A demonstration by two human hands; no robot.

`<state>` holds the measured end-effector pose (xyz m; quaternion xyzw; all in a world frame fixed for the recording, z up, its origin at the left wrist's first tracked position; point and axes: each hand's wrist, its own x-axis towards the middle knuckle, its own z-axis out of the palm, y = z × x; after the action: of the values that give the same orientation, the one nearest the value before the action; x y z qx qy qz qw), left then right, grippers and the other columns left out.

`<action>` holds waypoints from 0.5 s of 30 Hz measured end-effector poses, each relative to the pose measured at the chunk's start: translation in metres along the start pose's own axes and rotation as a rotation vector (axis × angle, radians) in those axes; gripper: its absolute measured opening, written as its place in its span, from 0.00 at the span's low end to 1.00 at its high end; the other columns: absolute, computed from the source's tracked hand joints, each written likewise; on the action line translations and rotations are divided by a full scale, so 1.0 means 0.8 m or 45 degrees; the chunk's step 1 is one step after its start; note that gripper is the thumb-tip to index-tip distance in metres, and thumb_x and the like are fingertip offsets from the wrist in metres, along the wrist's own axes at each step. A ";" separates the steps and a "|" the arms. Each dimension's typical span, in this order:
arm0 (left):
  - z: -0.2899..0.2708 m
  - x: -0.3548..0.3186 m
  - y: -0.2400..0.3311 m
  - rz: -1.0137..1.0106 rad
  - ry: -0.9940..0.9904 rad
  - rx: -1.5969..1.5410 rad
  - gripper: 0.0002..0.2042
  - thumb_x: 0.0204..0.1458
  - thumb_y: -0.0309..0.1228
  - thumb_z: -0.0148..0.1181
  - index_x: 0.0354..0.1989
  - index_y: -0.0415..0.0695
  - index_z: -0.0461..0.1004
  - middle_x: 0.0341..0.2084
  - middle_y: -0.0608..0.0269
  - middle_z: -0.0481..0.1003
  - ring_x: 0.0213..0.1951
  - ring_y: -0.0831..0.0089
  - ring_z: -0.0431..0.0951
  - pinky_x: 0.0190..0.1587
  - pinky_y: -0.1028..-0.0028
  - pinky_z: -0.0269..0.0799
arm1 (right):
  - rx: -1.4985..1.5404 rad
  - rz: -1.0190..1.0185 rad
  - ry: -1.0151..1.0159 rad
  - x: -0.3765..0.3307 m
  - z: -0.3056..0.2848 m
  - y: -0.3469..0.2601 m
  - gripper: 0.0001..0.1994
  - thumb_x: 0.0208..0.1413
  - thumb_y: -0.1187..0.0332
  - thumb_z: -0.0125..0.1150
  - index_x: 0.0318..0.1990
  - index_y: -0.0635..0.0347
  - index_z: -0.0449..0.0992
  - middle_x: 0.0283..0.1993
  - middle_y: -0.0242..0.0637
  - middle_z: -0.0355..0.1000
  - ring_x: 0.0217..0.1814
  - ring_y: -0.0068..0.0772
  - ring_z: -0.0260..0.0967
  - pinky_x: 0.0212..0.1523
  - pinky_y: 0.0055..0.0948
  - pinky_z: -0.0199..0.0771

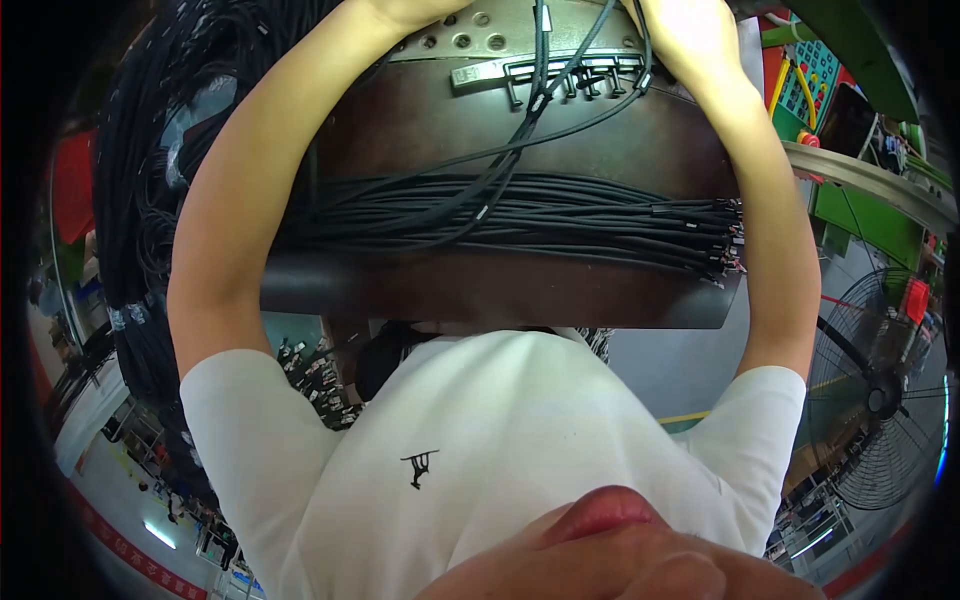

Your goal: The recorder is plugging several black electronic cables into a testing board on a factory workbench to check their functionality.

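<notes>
Both arms reached up to the far edge of a dark brown bench (420,130). The left hand (405,10) was at the top edge of the view, cut off by it, so I could not tell if its fingers were closed or loose. The right hand (690,35) was near the far right corner of the bench, very bright in the light; its fingers curved down around some black cables (585,40) beside a metal plate (480,40) with round holes. A grey comb-shaped jig (560,75) lay just in front of this plate, and a few cables crossed over it and ran toward the middle of the bench. A thick bundle (540,220) of black cables lay across the bench near its front edge, its connector ends at the right edge. More black cables hung (140,180) beside the left edge. A fan (885,395) stood on the floor at the right, and a green machine (860,215) was behind it.
</notes>
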<state>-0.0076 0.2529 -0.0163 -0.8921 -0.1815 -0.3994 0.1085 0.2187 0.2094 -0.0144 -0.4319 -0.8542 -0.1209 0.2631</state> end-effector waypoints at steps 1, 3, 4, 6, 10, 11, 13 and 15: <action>0.009 0.000 0.000 -0.114 0.083 -0.181 0.11 0.52 0.26 0.57 0.42 0.39 0.80 0.40 0.55 0.80 0.40 0.64 0.81 0.43 0.72 0.77 | -0.009 0.047 0.011 0.000 0.005 0.004 0.24 0.47 0.75 0.58 0.56 0.58 0.72 0.52 0.45 0.74 0.53 0.48 0.71 0.55 0.40 0.71; 0.023 -0.002 0.005 -0.287 0.065 -0.380 0.09 0.51 0.25 0.60 0.40 0.39 0.80 0.36 0.53 0.80 0.36 0.60 0.81 0.38 0.67 0.76 | 0.030 -0.039 0.072 -0.009 0.008 0.011 0.21 0.47 0.74 0.59 0.52 0.60 0.74 0.49 0.48 0.74 0.49 0.51 0.72 0.53 0.42 0.71; 0.029 -0.005 0.006 -0.292 0.124 -0.413 0.08 0.51 0.26 0.60 0.39 0.39 0.79 0.34 0.53 0.80 0.34 0.59 0.80 0.37 0.65 0.76 | 0.042 0.058 0.010 -0.004 0.004 0.006 0.18 0.48 0.73 0.59 0.49 0.60 0.75 0.47 0.49 0.74 0.47 0.52 0.72 0.51 0.43 0.71; 0.036 -0.012 0.001 -0.422 0.018 -0.163 0.07 0.49 0.27 0.60 0.35 0.40 0.79 0.28 0.53 0.78 0.30 0.57 0.78 0.35 0.62 0.74 | -0.052 0.105 -0.020 -0.002 0.009 0.005 0.13 0.50 0.68 0.60 0.43 0.61 0.77 0.42 0.49 0.74 0.45 0.54 0.71 0.48 0.46 0.70; 0.027 -0.015 0.007 -0.472 -0.056 -0.226 0.08 0.48 0.28 0.61 0.37 0.41 0.78 0.32 0.49 0.77 0.35 0.52 0.78 0.38 0.60 0.74 | 0.063 0.191 -0.183 -0.009 0.009 0.012 0.14 0.51 0.66 0.59 0.44 0.62 0.76 0.45 0.51 0.73 0.46 0.53 0.71 0.50 0.47 0.69; 0.031 -0.024 0.006 -0.540 0.066 -0.451 0.10 0.48 0.28 0.61 0.38 0.41 0.78 0.34 0.48 0.77 0.36 0.52 0.78 0.40 0.60 0.74 | 0.074 0.227 -0.203 -0.006 0.007 0.009 0.15 0.52 0.65 0.59 0.45 0.62 0.76 0.45 0.52 0.73 0.47 0.54 0.71 0.51 0.47 0.69; 0.038 -0.021 0.007 -0.659 -0.114 -0.020 0.14 0.49 0.34 0.63 0.43 0.42 0.77 0.37 0.48 0.76 0.39 0.50 0.77 0.45 0.58 0.72 | 0.096 0.204 -0.105 -0.021 0.020 0.031 0.18 0.53 0.63 0.60 0.49 0.63 0.74 0.46 0.54 0.72 0.50 0.58 0.69 0.53 0.49 0.67; 0.028 -0.010 0.008 -0.722 -0.297 0.010 0.15 0.49 0.36 0.63 0.44 0.43 0.77 0.38 0.48 0.77 0.39 0.50 0.77 0.44 0.58 0.72 | 0.181 0.237 -0.085 -0.017 0.014 0.027 0.20 0.53 0.62 0.61 0.51 0.63 0.73 0.47 0.55 0.72 0.51 0.59 0.68 0.55 0.50 0.65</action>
<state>0.0053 0.2527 -0.0373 -0.8452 -0.4359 -0.3081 -0.0254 0.2385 0.2180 -0.0320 -0.4934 -0.8251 -0.0207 0.2743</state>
